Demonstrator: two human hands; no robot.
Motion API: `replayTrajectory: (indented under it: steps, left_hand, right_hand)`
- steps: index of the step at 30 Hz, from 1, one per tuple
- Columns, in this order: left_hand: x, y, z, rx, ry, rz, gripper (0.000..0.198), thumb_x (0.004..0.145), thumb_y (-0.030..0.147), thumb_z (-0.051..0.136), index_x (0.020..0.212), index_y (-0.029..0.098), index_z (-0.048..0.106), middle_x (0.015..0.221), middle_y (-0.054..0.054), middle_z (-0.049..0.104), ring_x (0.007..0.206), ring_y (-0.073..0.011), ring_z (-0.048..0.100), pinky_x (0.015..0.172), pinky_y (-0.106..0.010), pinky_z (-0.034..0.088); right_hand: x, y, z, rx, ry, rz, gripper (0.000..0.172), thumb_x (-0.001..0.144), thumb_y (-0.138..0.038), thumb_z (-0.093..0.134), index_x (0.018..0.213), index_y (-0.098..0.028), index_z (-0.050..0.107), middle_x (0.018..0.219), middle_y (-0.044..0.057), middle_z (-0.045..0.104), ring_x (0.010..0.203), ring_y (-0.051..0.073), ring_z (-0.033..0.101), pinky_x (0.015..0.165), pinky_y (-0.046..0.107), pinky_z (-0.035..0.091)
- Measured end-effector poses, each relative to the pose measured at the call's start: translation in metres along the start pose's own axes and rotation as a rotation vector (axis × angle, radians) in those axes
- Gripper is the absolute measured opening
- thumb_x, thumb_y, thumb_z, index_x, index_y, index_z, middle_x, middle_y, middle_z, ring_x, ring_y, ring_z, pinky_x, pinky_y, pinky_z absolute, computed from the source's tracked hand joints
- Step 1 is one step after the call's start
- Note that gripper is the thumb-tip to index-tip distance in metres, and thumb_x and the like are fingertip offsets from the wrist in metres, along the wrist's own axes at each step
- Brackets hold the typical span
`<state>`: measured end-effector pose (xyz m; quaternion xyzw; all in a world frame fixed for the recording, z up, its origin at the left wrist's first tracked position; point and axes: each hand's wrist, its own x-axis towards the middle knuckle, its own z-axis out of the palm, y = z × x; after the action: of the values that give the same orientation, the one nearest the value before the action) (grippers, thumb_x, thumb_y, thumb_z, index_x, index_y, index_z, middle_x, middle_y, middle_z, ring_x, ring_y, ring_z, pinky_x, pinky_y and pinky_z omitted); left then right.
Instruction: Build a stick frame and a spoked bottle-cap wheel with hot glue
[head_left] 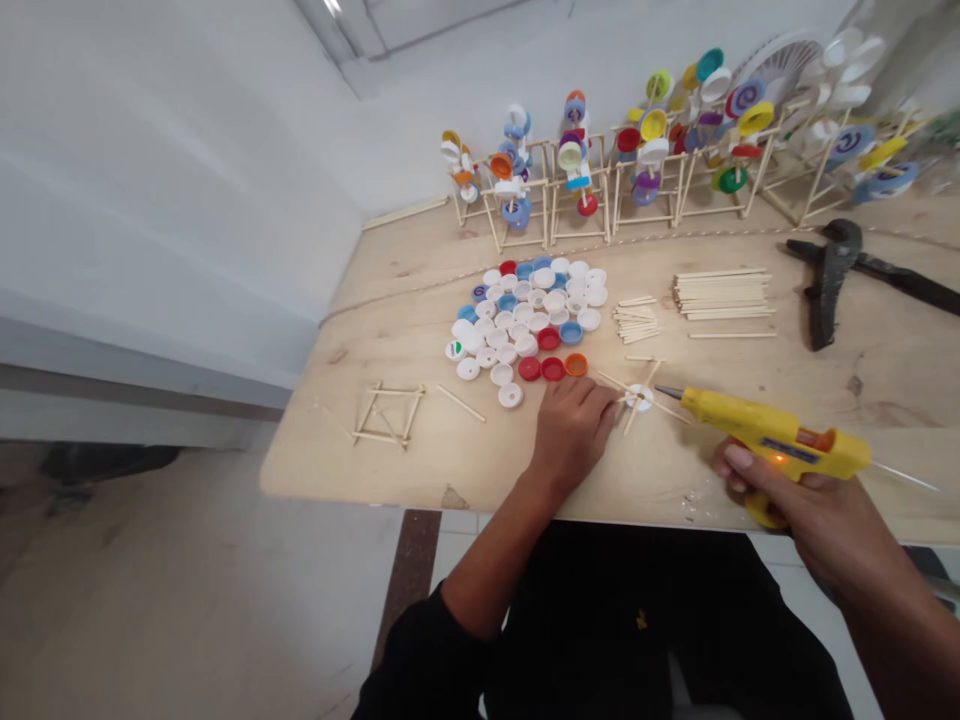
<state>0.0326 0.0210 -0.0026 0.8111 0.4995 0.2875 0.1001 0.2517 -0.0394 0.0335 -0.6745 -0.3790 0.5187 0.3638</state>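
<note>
My right hand (795, 495) is wrapped round the handle of a yellow glue gun (750, 420), which has an orange light lit on its side and a clear glue stick (904, 475) jutting from the back. Its dark nozzle points left at a white bottle cap (640, 404) with thin wooden sticks radiating from it like spokes. At the left of this cap, the closed fingertips of my left hand (574, 425) pinch the end of a wooden stick (621, 398). The nozzle tip is just right of the cap; whether it touches a stick is unclear.
Loose bottle caps (521, 315) lie behind my left hand. Short sticks (636, 322) and longer sticks (722, 295) are piled further right, near black pliers (832, 270). A square stick frame (388, 438) lies left. Several cap wheels on stick stands (577, 190) line the wall.
</note>
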Motion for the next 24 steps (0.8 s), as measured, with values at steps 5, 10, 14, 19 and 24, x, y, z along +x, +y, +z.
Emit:
replayTrajectory:
  steps: [5,10,14,19,24]
  left_hand:
    - [0.0,-0.001,0.0,0.01,0.004,0.022,0.021,0.094,0.025,0.046,0.087,0.018,0.065,0.082,-0.005,0.065,0.081,-0.0191,0.057,0.077,-0.033,0.04]
    - [0.001,-0.001,-0.002,0.029,-0.013,0.031,0.021,0.093,0.022,0.046,0.087,0.018,0.066,0.082,-0.005,0.064,0.081,-0.0188,0.056,0.077,-0.033,0.04]
    - [0.0,-0.002,-0.001,0.05,-0.024,0.04,0.02,0.093,0.02,0.046,0.087,0.018,0.066,0.08,-0.005,0.063,0.079,-0.018,0.056,0.075,-0.032,0.04]
    - [0.0,-0.003,0.001,0.077,-0.021,0.048,0.022,0.093,0.018,0.045,0.083,0.018,0.065,0.076,-0.004,0.061,0.077,-0.0175,0.054,0.074,-0.031,0.04]
    - [0.001,-0.003,0.001,0.092,-0.016,0.071,0.024,0.093,0.017,0.044,0.081,0.017,0.065,0.076,-0.004,0.06,0.076,-0.0172,0.053,0.072,-0.03,0.038]
  right_hand:
    - [0.001,-0.001,0.0,0.004,0.0,0.026,0.033,0.064,-0.05,0.075,0.07,-0.02,0.065,0.063,0.002,0.06,0.058,0.014,0.056,0.046,0.022,0.047]
    - [-0.002,-0.002,0.003,0.025,0.047,0.047,0.036,0.06,-0.051,0.078,0.071,-0.019,0.066,0.063,0.002,0.061,0.055,0.013,0.056,0.044,0.021,0.046]
    - [-0.003,-0.001,0.005,0.014,0.072,0.021,0.037,0.061,-0.051,0.077,0.07,-0.018,0.066,0.059,0.001,0.059,0.05,0.011,0.052,0.041,0.019,0.044]
    - [-0.005,-0.002,0.006,0.009,0.078,0.04,0.038,0.061,-0.052,0.077,0.071,-0.018,0.065,0.058,0.0,0.057,0.05,0.01,0.051,0.041,0.018,0.041]
    - [-0.01,-0.009,0.011,0.035,0.115,0.061,0.038,0.059,-0.051,0.078,0.072,-0.018,0.065,0.059,0.0,0.057,0.051,0.009,0.051,0.043,0.017,0.041]
